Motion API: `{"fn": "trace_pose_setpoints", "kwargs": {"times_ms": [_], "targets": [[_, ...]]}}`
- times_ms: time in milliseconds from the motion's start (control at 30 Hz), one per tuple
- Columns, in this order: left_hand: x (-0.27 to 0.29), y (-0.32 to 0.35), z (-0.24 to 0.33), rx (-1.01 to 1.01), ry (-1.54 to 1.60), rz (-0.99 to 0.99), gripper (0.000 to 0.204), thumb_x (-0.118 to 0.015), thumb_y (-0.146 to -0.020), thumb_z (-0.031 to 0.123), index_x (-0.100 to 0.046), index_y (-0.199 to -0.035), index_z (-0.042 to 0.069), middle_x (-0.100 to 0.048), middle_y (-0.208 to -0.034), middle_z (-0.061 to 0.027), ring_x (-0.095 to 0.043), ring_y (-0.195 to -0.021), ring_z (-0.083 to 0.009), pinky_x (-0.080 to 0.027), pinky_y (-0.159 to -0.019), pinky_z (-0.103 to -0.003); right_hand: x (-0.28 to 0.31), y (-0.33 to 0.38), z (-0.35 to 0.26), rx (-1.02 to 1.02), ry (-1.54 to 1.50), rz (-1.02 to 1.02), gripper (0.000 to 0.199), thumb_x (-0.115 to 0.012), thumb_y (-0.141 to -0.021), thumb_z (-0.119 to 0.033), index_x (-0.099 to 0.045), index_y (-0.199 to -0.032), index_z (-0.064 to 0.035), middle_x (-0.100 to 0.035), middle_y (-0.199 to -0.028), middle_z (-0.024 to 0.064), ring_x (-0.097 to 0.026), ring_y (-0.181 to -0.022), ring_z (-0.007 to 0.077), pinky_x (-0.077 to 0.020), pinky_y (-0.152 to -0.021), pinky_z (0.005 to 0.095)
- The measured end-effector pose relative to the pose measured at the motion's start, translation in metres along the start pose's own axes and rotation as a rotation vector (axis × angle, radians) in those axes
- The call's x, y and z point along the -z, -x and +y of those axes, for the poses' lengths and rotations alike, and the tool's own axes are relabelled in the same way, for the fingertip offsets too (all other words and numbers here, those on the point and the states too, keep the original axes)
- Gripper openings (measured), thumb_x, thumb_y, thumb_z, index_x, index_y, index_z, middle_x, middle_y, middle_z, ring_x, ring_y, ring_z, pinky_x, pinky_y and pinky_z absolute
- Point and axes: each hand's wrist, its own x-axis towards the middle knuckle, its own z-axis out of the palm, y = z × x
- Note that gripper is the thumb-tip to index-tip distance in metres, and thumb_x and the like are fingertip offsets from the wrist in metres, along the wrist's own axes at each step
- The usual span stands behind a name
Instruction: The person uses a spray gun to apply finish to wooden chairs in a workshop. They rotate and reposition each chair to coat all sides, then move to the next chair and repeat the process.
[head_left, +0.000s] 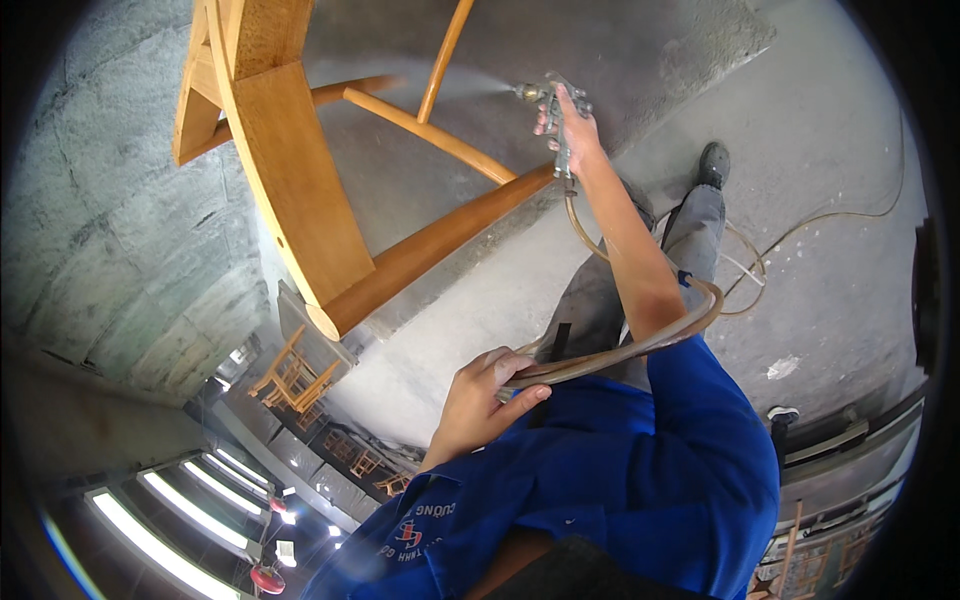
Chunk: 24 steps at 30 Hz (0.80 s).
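Observation:
My right hand is wrapped round a metal spray gun, which points left. A pale mist fans from its nozzle toward an orange-brown wooden chair. The chair lies tipped, with a broad flat panel, a thick leg and thinner crossing rails; the mist partly veils one rail. A hose runs down from the gun's handle. Near my waist, my left hand is closed round looped tan hoses, thumb along the underside. The left hand stays apart from the chair.
More hose trails over the grey floor beside my shoes. A mottled grey wall stands at the left. Several wooden chairs stand in the background below it. Bright tube lights show at lower left.

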Motion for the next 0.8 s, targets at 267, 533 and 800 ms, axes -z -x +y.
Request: {"fn": "trace_pose_setpoints", "kwargs": {"times_ms": [267, 533, 800], "targets": [[0.001, -0.007, -0.009, -0.071, -0.075, -0.036, 0.04, -0.08, -0.079, 0.033, -0.067, -0.101, 0.002, -0.068, -0.093, -0.0156, -0.067, -0.083, -0.034, -0.054, -0.074, -0.037, 0.039, 0.009, -0.033, 0.239, -0.334, -0.057, 0.051, -0.05, -0.095, -0.062, -0.058, -0.094, -0.0109, -0.059, -0.071, -0.0001, -0.06, -0.063, 0.0114, -0.0329, -0.045, 0.0211], [0.014, -0.007, -0.004, -0.078, -0.082, 0.013, 0.032, -0.078, -0.083, 0.025, -0.066, -0.102, 0.001, -0.068, -0.089, -0.0147, -0.067, -0.079, -0.0318, -0.053, -0.072, -0.036, 0.028, -0.016, -0.05, 0.339, -0.578, 0.104, 0.053, -0.048, -0.096, -0.061, -0.059, -0.094, -0.0098, -0.058, -0.072, 0.0007, -0.06, -0.065, 0.0134, -0.033, -0.047, 0.0234], [0.021, -0.011, 0.003, -0.292, -0.062, -0.009, 0.033, -0.078, -0.083, 0.028, -0.066, -0.101, 0.002, -0.067, -0.09, -0.0131, -0.065, -0.082, -0.0316, -0.052, -0.074, -0.036, 0.008, 0.06, -0.069, 0.413, -0.297, 0.124, 0.052, -0.05, -0.097, -0.057, -0.06, -0.096, -0.0067, -0.059, -0.071, 0.0016, -0.06, -0.063, 0.0122, -0.0324, -0.041, 0.021]]}}
